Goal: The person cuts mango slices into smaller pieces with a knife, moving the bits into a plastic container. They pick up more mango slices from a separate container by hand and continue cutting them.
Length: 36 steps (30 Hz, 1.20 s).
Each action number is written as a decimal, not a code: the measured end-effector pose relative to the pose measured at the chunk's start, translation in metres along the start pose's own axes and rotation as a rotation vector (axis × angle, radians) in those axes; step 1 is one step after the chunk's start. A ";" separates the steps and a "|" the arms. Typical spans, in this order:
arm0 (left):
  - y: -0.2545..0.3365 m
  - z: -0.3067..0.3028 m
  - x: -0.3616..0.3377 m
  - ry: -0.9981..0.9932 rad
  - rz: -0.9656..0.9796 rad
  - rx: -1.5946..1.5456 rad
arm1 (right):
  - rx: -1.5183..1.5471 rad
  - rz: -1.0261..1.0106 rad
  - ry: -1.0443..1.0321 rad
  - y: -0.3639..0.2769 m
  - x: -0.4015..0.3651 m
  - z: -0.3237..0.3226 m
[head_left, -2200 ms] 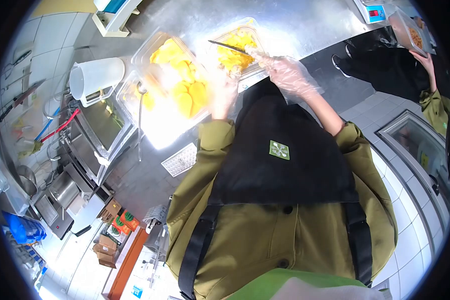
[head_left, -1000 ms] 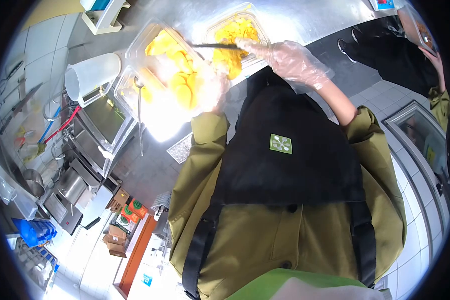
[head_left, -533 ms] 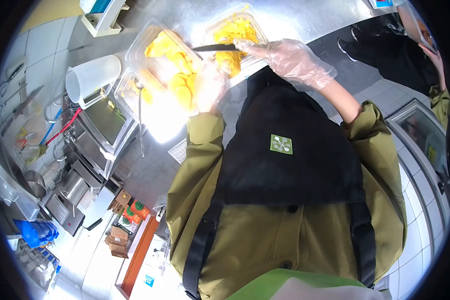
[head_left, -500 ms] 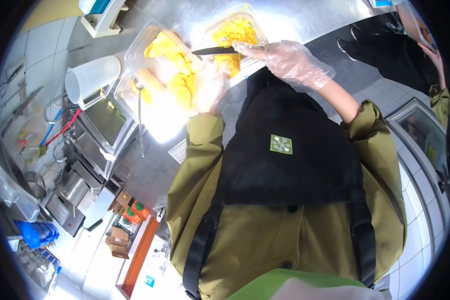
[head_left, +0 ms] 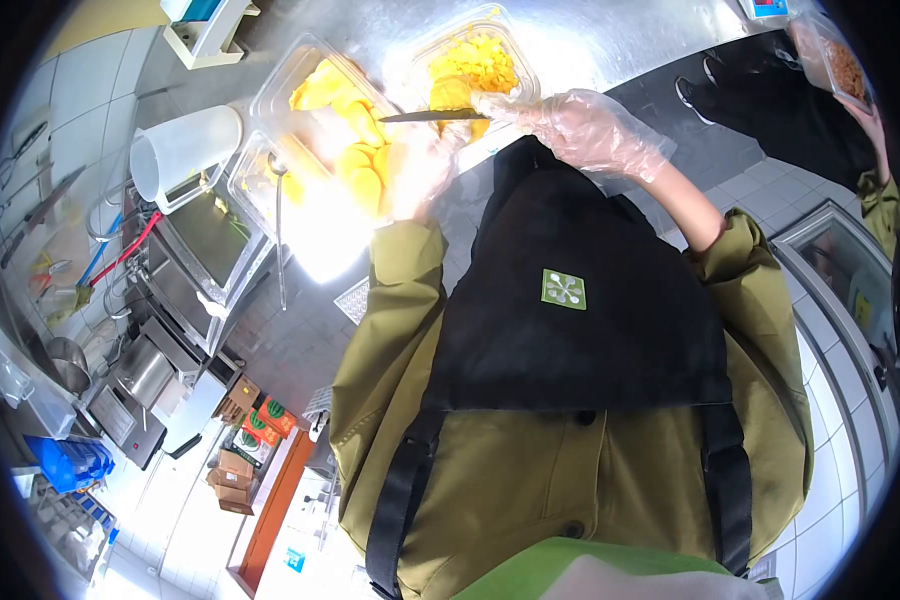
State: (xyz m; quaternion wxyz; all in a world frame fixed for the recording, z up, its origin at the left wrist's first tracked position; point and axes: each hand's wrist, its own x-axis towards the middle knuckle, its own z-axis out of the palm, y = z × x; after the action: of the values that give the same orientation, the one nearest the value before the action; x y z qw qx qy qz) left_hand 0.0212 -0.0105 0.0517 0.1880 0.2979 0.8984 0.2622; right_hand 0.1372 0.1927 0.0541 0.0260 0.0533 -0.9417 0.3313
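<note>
My right hand, in a clear plastic glove, is closed around a dark-bladed knife that points left. Beneath the blade my gloved left hand reaches in, washed out by glare; its fingers and anything in them are unclear. A piece of yellow fruit lies beside the blade, over a clear tub holding yellow cubes. To the left, another clear tub contains larger yellow pieces. A long-handled spoon rests in a third clear container.
A translucent pitcher stands at the left, near a white holder on the metal counter. At the far right, another person's hand holds a tub. A scale shows at the top right.
The knife has tilted and moved slightly down, and the yellow piece beside it shows more. The other person's tub has come further into view at the right.
</note>
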 end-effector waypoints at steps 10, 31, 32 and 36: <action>-0.023 0.024 -0.005 0.312 0.446 0.168 | -0.275 0.109 0.053 -0.010 0.002 -0.007; -0.002 0.067 -0.020 0.587 -0.004 -0.086 | -0.063 0.195 0.141 -0.033 -0.009 0.033; -0.001 0.067 -0.022 0.584 -0.002 -0.086 | -0.124 0.277 0.054 -0.034 -0.006 0.028; 0.004 0.070 -0.026 0.643 0.147 0.283 | -0.036 0.285 0.239 -0.017 -0.006 0.043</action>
State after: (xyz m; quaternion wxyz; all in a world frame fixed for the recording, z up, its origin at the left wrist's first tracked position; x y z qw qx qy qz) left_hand 0.0772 0.0007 0.0028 -0.1668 0.2873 0.9152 0.2281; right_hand 0.1448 0.1534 0.0307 0.0916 -0.1208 -0.9357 0.3185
